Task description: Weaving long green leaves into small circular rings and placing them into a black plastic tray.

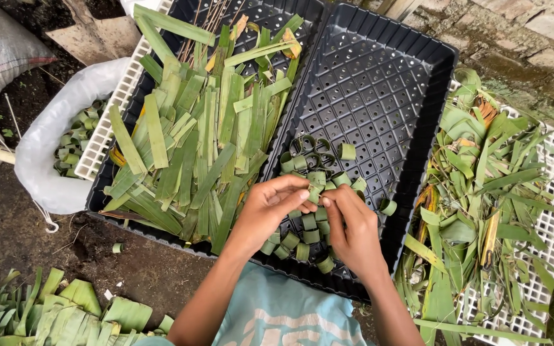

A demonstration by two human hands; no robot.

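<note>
— Looking at my view, what do the hands hold?
— I see the left hand (265, 208) and the right hand (351, 227) meet over the black perforated tray (386, 83). Fingertips of both are pinched together on one small leaf ring (315, 192).
— Where are the other rings?
— The pile of leaf rings (309, 168) lies in this tray, under the hands. Cut leaf strips (193, 141) fill the tray beside, and a white bag (52, 154) at far left has more rings.
</note>
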